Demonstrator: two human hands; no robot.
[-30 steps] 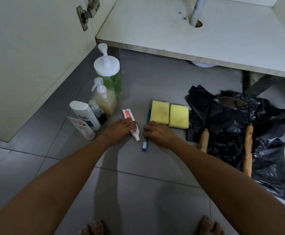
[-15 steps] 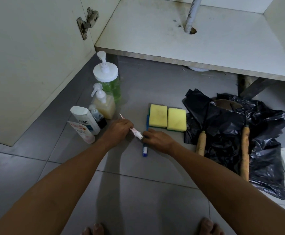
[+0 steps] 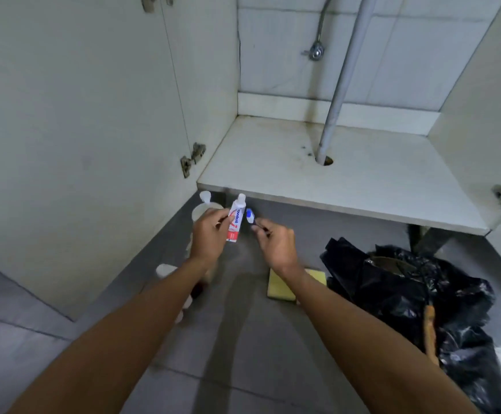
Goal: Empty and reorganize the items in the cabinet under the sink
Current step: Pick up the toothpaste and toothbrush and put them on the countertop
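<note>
Far left: open white cabinet door (image 3: 79, 130), hinge at its inner edge.

Left hand (image 3: 209, 237): raised off the floor, fingers and thumb curled round the lower half of a white-and-red toothpaste tube (image 3: 235, 220). Tube's long axis near vertical, cap at 12 o'clock, crimped end at 6. Behind the hand, the white pump top of a bottle (image 3: 205, 198) shows; the other bottles on the grey tiled floor (image 3: 243, 339) are mostly hidden by the forearm.

Just beside the tube, at its 3 o'clock: blue-and-white head of a toothbrush (image 3: 250, 216). Right hand (image 3: 276, 245) pinches its handle, fingers curled; handle mostly hidden in the fist. Brush head points to about 11 o'clock. The two items are close but I cannot tell whether they touch.

Key relation: the bare white cabinet shelf board (image 3: 347, 186) lies at 12 to 1 o'clock from both hands, its front edge just beyond the tube cap. Both hands are near-level with that edge; the left sits slightly nearer its left corner. Judgement: both items are being carried back in, and a short forward reach would set them down, the tube needing to tip from upright to flat or stand on its cap.

Grey drain pipe (image 3: 337, 94) enters the board through a hole at 1 o'clock, well apart from the hands.

Right of the forearm: a yellow sponge (image 3: 282, 289) on the floor, then a crumpled black plastic bag (image 3: 422, 294).
</note>
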